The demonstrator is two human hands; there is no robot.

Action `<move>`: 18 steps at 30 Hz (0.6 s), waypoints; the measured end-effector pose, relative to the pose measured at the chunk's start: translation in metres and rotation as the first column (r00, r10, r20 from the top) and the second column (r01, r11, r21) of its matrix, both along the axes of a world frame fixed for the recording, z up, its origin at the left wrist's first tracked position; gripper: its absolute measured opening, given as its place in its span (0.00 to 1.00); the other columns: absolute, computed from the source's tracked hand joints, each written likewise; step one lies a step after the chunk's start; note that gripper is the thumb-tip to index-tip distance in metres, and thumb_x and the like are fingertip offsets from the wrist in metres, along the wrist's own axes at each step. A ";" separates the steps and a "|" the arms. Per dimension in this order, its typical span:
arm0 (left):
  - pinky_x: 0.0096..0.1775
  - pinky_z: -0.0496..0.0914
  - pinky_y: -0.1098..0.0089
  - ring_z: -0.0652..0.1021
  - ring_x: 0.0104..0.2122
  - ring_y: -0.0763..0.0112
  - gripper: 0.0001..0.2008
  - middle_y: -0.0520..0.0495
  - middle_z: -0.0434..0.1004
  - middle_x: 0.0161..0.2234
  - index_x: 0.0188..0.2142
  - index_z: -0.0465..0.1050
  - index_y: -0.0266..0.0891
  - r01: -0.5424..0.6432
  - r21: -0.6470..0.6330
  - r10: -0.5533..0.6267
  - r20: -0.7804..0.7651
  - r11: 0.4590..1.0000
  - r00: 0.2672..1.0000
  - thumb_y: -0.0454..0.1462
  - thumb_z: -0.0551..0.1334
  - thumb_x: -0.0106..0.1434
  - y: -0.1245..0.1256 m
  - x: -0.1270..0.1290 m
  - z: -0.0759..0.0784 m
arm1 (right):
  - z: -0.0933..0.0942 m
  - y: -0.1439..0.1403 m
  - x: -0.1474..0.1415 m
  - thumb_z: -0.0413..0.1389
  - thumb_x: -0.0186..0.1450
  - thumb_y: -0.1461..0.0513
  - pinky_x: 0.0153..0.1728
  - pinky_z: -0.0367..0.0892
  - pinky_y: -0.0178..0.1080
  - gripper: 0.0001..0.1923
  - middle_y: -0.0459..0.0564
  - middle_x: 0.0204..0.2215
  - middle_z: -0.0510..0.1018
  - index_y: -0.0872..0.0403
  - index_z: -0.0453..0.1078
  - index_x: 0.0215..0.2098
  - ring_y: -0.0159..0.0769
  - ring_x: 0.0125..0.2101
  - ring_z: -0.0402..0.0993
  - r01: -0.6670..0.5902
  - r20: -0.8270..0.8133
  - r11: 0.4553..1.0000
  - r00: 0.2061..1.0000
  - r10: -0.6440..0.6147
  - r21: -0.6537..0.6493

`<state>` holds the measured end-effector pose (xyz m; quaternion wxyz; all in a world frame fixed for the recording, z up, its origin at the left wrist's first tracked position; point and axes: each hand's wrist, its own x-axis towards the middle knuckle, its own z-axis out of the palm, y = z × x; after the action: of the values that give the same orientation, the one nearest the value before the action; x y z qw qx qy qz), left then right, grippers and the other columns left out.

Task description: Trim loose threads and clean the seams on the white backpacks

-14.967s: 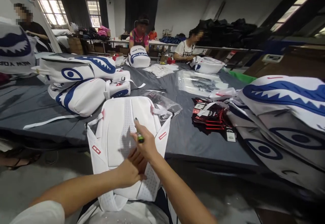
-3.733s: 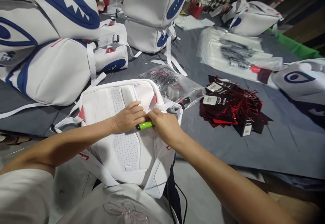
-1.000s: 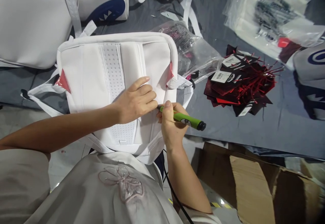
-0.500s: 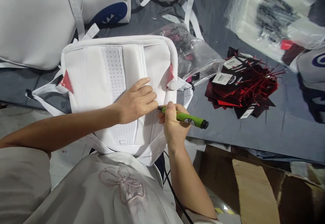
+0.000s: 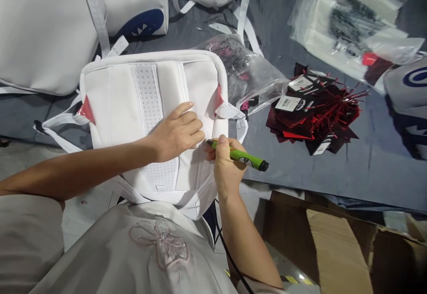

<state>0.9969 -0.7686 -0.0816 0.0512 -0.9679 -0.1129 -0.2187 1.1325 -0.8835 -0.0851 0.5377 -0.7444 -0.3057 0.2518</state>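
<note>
At frame centre, your left hand point(image 5: 176, 129) lies flat, fingers loosely spread, on the backpack point(image 5: 147, 107), pinning the panel taut. Your right hand point(image 5: 227, 163) is closed round the green tool point(image 5: 238, 155), its tip touching the seam beside your left fingertips.

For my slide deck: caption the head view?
Left hand flat on white backpack; right hand holds green tool to it.
</note>
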 end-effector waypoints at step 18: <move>0.39 0.66 0.57 0.78 0.33 0.60 0.15 0.50 0.74 0.25 0.33 0.73 0.41 -0.085 0.145 0.102 -0.111 0.986 0.989 0.48 0.58 0.69 -0.033 -0.035 0.140 | 0.042 -0.038 -0.017 0.60 0.68 0.52 0.34 0.76 0.42 0.17 0.49 0.36 0.82 0.45 0.74 0.53 0.37 0.31 0.80 -0.063 0.280 0.746 0.945 -0.170 0.663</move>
<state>0.9615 -0.8018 0.0582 0.1358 -0.9668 -0.1393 -0.1658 1.1159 -0.9212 -0.0430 0.7162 -0.5439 -0.4370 -0.0144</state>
